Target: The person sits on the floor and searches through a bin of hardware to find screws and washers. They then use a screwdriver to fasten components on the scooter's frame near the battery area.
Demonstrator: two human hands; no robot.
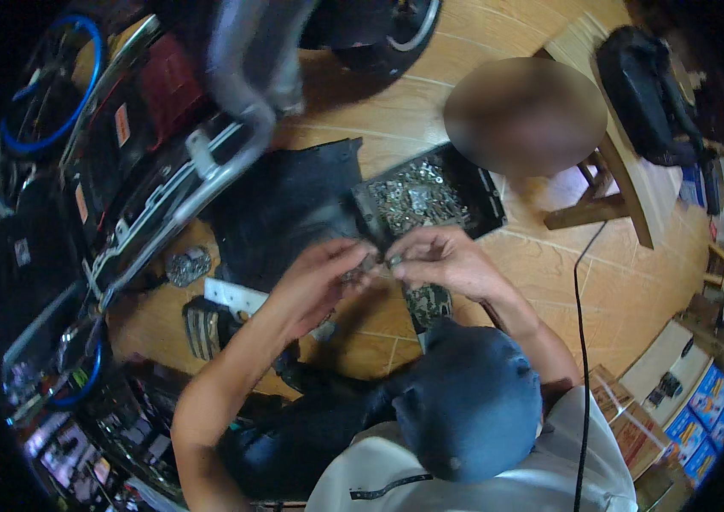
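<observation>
At frame centre, I see the left hand (319,277) and right hand (439,256) meet, fingertips pinching a small metal part (376,260) between them. Just above lies a black tray of screws (430,196) on the wooden floor (635,282).

Wooden plank floor (635,282). Wooden stool (609,183) at upper right bears a black bag (643,94). Cardboard boxes (635,427) stacked at lower right.

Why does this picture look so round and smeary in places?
Head view: a fisheye lens bends the wooden floor planks toward the black rim; the grey metal frame up top is motion-blurred; both hands, left hand and right hand, look soft; light is dim and bluish.
</observation>
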